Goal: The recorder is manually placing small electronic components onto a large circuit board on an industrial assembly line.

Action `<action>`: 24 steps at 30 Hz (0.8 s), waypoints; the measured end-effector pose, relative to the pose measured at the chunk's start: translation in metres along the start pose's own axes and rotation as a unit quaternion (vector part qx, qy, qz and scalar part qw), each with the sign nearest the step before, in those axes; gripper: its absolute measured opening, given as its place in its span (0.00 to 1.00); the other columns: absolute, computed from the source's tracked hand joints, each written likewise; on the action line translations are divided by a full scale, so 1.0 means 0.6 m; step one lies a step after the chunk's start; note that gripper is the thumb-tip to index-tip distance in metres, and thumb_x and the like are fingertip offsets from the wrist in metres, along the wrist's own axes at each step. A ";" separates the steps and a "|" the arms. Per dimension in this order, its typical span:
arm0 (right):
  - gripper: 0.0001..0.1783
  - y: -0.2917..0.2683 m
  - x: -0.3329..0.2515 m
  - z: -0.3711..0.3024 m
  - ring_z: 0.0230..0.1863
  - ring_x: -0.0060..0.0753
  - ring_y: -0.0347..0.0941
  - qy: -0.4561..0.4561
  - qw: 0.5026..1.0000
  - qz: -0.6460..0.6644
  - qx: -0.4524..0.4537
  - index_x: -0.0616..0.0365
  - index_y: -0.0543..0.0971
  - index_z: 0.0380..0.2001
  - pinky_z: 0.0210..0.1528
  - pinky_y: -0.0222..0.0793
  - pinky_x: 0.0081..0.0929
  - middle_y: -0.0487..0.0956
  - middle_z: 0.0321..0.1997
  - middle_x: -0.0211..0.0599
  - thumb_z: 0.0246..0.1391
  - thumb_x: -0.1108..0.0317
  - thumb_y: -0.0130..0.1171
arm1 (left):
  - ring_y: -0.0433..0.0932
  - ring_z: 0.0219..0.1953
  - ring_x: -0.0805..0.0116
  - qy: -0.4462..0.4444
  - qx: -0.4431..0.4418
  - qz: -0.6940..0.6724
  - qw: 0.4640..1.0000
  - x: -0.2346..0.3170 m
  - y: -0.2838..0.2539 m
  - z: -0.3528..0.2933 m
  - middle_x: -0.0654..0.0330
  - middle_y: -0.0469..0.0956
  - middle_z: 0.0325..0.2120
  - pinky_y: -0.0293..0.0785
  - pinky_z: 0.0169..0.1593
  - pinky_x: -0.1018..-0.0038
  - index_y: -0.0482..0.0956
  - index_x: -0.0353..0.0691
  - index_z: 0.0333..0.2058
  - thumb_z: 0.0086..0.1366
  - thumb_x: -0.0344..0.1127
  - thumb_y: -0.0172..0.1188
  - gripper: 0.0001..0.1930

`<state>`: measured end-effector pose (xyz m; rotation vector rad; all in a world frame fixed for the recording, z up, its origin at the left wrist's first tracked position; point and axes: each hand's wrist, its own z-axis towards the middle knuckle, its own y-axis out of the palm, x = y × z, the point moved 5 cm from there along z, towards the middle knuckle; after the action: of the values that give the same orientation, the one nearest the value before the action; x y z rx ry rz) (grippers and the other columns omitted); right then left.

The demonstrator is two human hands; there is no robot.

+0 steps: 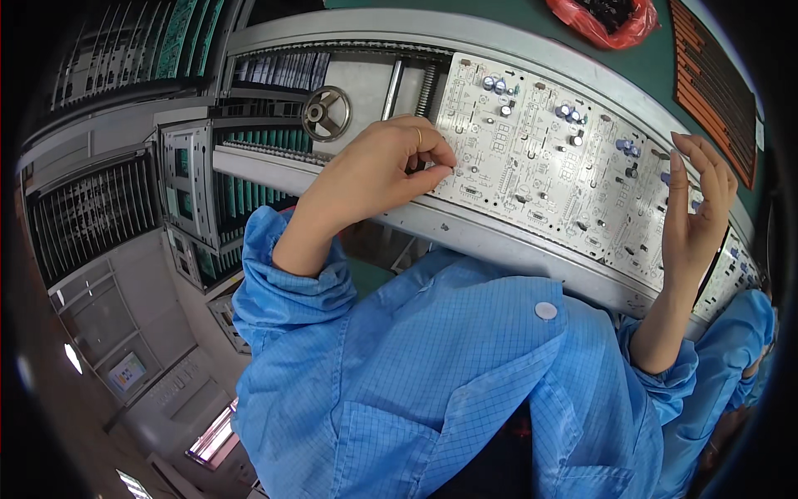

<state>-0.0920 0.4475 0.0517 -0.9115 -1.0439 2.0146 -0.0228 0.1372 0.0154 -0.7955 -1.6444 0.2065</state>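
A white circuit board panel (515,166) lies in the metal rails of a conveyor in front of me. Blue and black capacitors (569,113) and other small parts stand on it. My left hand (378,170), a ring on one finger, is at the panel's left end. Its thumb and fingertips are pinched together at the panel's edge, and whatever is between them is too small or hidden to make out. Over the panel's right end, my right hand (702,204) is raised with thumb and fingers apart, partly covering more blue capacitors (628,148).
A handwheel (327,113) and a threaded shaft sit left of the panel. Beyond the far rail are a red plastic bag (611,21) of dark parts and orange-brown strips (715,91). Racks of green boards (187,58) stand at left. Another blue-sleeved person (731,349) is at right, beside another board.
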 end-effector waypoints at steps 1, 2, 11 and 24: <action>0.10 -0.002 -0.001 -0.002 0.52 0.32 0.70 0.000 1.000 0.000 0.001 0.51 0.83 0.43 0.57 0.60 0.28 0.80 0.46 0.34 0.57 0.72 0.61 | 0.76 0.29 0.65 0.001 0.001 0.007 1.000 0.000 0.001 0.001 0.57 0.77 0.28 0.73 0.33 0.73 0.81 0.34 0.34 0.57 0.27 0.63 0.06; 0.10 -0.005 -0.001 -0.004 0.53 0.32 0.70 0.007 1.000 0.004 0.001 0.51 0.83 0.43 0.57 0.60 0.28 0.80 0.47 0.34 0.57 0.72 0.61 | 0.76 0.29 0.65 0.002 0.001 0.008 1.000 0.000 0.001 0.001 0.57 0.77 0.28 0.73 0.33 0.73 0.81 0.34 0.34 0.57 0.27 0.63 0.06; 0.11 -0.014 0.002 -0.021 0.52 0.32 0.70 0.014 1.000 0.026 0.008 0.51 0.83 0.43 0.56 0.60 0.28 0.80 0.47 0.34 0.57 0.72 0.61 | 0.77 0.29 0.64 -0.010 -0.006 0.020 1.000 -0.005 0.008 0.003 0.56 0.77 0.30 0.74 0.34 0.72 0.81 0.34 0.35 0.58 0.28 0.63 0.06; 0.11 -0.018 -0.012 -0.043 0.51 0.34 0.71 -0.003 0.996 0.084 -0.022 0.55 0.82 0.43 0.54 0.64 0.28 0.79 0.47 0.36 0.58 0.75 0.59 | 0.78 0.36 0.62 0.083 0.042 0.128 0.987 0.013 0.024 -0.015 0.54 0.77 0.31 0.77 0.36 0.71 0.79 0.34 0.38 0.58 0.27 0.63 0.09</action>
<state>-0.0646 0.4565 0.0518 -1.0475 -1.0494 2.1397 -0.0090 0.1497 0.0159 -0.9339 -1.3666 0.3795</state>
